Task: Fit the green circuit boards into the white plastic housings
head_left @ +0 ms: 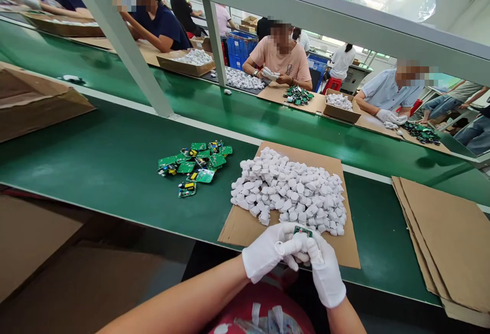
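Note:
Both my hands wear white gloves and meet at the near edge of the bench. Between them they grip a small green circuit board (303,231), whose top edge shows above the fingers. My left hand (270,249) wraps round it from the left, and my right hand (323,265) closes on it from the right. Whether a white part is also in the fingers, I cannot tell. Just beyond the hands a large heap of small white plastic pieces (291,188) lies on a cardboard sheet (239,224). Left of it is a loose pile of green circuit boards (199,160) with yellow components.
Flat cardboard sheets (447,237) are stacked at the right, and a cardboard box (38,99) stands at the left. A slanted metal post (122,43) rises from the bench. Beyond the green conveyor belt (245,117), several co-workers sit with boxes of white pieces.

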Motion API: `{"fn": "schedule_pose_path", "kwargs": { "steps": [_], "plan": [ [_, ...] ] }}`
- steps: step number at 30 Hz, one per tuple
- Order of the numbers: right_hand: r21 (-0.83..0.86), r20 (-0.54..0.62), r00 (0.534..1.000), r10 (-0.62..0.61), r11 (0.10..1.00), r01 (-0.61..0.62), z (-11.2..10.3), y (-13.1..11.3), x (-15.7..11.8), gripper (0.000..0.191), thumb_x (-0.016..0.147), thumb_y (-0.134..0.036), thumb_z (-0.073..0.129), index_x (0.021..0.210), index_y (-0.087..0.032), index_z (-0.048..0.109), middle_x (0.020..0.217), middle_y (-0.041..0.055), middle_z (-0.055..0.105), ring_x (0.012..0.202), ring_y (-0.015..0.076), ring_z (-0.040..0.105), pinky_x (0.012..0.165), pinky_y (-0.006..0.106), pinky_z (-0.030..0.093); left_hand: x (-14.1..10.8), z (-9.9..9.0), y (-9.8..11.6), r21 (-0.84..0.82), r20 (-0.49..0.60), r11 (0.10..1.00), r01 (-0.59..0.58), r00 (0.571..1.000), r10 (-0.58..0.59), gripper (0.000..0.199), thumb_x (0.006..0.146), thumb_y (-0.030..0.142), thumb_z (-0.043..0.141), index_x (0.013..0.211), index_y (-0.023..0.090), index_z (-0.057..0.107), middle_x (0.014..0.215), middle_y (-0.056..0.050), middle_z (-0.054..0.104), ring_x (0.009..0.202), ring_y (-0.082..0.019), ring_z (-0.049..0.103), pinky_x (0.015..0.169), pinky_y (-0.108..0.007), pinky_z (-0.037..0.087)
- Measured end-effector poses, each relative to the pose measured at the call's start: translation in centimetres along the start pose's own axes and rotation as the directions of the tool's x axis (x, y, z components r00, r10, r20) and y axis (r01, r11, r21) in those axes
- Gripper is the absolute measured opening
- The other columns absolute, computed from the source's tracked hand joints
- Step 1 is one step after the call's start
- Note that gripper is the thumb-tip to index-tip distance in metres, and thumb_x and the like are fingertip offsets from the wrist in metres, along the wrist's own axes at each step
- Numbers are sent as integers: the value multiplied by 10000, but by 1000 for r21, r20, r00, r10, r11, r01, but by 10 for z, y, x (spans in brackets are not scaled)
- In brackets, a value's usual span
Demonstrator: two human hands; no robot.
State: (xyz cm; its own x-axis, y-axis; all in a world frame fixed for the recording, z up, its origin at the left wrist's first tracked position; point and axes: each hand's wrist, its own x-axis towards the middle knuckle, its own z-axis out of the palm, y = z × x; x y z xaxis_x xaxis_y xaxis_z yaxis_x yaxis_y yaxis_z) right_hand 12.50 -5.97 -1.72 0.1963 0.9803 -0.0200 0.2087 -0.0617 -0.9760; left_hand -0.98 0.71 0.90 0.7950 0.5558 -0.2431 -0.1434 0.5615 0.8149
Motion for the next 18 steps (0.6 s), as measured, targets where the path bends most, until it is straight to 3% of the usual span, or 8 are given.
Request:
{"fn": "schedule_pose_path", "kwargs": {
  "steps": [4, 8, 11, 14, 18],
  "plan": [
    [33, 47, 998, -28, 999, 27, -2, -5, -1, 493, 889, -546, 353, 965, -166, 658, 906, 80, 693, 806, 220, 625, 752, 318, 505, -2, 0, 2, -48, 40, 999, 8, 999, -6, 394, 697, 428, 685, 945, 134, 602, 792, -52, 616, 628, -114, 604, 514, -184, 506],
    [-56, 40, 999, -10, 998, 12, -5, -9, 0, 366, 866, -479, 474, 996, -187, 653, 958, 69, 696, 856, 215, 631, 767, 284, 489, -2, -3, 2, -124, 98, 991, 41, 995, -29, 439, 681, 420, 704, 1008, 153, 582, 865, -66, 612, 740, -148, 622, 597, -217, 514],
    [-46, 52, 999, -5, 999, 7, -8, -8, 0, 417, 902, -480, 385, 944, -183, 674, 844, 60, 702, 723, 189, 636, 636, 260, 499, -2, -5, 1, -136, 112, 990, 49, 993, -34, 397, 718, 415, 671, 991, 135, 606, 804, -56, 589, 713, -133, 606, 593, -211, 499],
    [-33, 56, 996, -76, 996, 78, -8, -8, -1, 480, 908, -510, 333, 874, -174, 675, 800, 61, 692, 705, 185, 628, 618, 263, 500, -2, -5, 1, -139, 125, 988, 64, 991, -47, 414, 729, 433, 653, 1020, 142, 612, 819, -62, 594, 711, -130, 601, 605, -215, 495],
    [-213, 10, 997, -78, 974, 78, -4, -7, -2, 352, 855, -485, 481, 876, -177, 652, 787, 54, 694, 691, 179, 625, 624, 245, 485, -4, 0, 2, -73, 61, 994, 81, 995, -77, 457, 714, 430, 665, 1073, 154, 603, 887, -84, 627, 744, -142, 611, 623, -224, 504]
  ]
}}
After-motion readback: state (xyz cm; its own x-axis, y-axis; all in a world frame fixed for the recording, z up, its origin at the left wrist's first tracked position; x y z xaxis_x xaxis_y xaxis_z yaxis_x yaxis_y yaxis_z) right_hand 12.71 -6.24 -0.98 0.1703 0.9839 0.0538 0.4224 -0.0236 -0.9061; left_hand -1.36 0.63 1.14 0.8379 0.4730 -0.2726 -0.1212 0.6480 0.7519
